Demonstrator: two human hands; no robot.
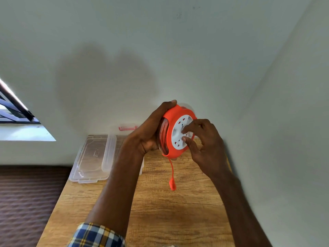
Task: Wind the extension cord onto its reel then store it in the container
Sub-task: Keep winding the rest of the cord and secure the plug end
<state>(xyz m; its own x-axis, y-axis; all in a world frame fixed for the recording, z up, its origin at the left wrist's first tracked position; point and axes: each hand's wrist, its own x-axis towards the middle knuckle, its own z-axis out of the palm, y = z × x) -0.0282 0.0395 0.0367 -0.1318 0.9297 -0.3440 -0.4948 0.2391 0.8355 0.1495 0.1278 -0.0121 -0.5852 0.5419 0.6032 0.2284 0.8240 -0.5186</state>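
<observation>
An orange extension cord reel with a white socket face is held up above the wooden table, near the wall. My left hand grips the reel around its rim from the left. My right hand pinches the white centre of the face with thumb and fingers. Orange cord is wound inside the reel. A short length of cord hangs down from the reel's bottom and ends in an orange plug that dangles above the table.
A clear plastic container and what looks like its lid lie at the table's far left, partly behind my left arm. A red clip shows behind them. White walls close in behind and to the right. A window is at far left.
</observation>
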